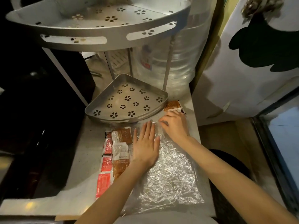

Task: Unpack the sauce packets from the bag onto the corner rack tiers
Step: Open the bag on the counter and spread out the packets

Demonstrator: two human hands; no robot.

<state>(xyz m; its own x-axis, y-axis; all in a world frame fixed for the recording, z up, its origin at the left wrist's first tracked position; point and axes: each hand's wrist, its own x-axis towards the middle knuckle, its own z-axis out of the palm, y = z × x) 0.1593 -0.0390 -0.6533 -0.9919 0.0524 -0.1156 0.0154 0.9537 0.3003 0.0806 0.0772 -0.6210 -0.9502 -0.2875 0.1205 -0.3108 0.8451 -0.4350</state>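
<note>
Pale stone counter (84,160) ran between a dark appliance on the left and a patterned cloth on the right, with a metal corner rack standing at its far end. Both the lower tier (126,101) and the upper tier (90,18) held no packets.

A crinkled clear bag (168,172) lay flat on the counter, near the person. The left hand (145,143) pressed on it with straight, spread fingers, gripping nothing. The right hand (175,125) had curled fingertips pinching the bag's far edge, just in front of the lower tier.

Red packets (105,173) and brown packets (121,136) sat in a loose column immediately left of the left hand, some seemingly under the plastic; whether they were inside the bag could not be told. One more brown packet (172,106) lay beyond the right hand, beside the tier's right corner.

Slippery film looked the main hazard: a tug at the edge could drag the whole bag and sweep the packets leftward off the counter, or the pinch could slip.
</note>
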